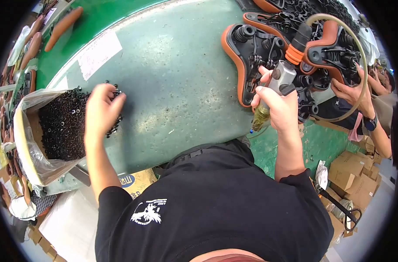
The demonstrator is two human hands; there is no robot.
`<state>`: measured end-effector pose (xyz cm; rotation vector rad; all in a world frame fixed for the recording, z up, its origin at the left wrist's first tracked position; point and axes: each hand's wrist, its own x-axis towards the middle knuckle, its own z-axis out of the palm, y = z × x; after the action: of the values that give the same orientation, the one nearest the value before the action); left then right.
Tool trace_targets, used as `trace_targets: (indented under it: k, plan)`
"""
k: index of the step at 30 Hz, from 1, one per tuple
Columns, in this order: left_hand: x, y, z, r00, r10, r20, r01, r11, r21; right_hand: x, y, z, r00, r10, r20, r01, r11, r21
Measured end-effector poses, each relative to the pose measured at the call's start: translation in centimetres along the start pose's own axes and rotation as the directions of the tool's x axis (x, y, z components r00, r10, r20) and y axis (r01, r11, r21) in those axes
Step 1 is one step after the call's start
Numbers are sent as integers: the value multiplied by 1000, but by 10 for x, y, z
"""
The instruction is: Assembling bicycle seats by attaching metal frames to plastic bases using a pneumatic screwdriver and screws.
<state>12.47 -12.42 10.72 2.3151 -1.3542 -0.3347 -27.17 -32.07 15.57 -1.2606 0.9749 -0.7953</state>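
In my right hand (281, 109), right of centre in the frame, I grip a pneumatic screwdriver (277, 85), fingers wrapped tight round its grey body. Its long axis runs on a slant, from the yellowish lower end near my wrist up and rightward to the orange-ringed coupling, where a pale air hose (360, 56) loops away in a wide arc. I judge it is held that way so the hose stays above the work. Which end carries the bit I cannot tell from here.

The tool sits against an upturned bicycle saddle (247, 56) with an orange rim, underside up so its black rails and springs are exposed. More saddles (334, 39) of the same kind crowd the upper right.

My left hand (100, 107), left of centre, is curled with fingertips down in a scatter of small black screws (113, 111) on the green desk (177, 83), pinching at them; whether it holds any I cannot tell. The screws spill from a plastic-lined carton (54, 126) at the left edge, set within easy reach.

Another person's hand (352, 94) rests on the saddles at the right.
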Motion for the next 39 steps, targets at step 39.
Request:
trace_targets:
  k: [39]
  plan:
    - [-117,120,72,990,105,-92,-43,-395,-917,-16,-65,104,370,-718,590,266,690,673]
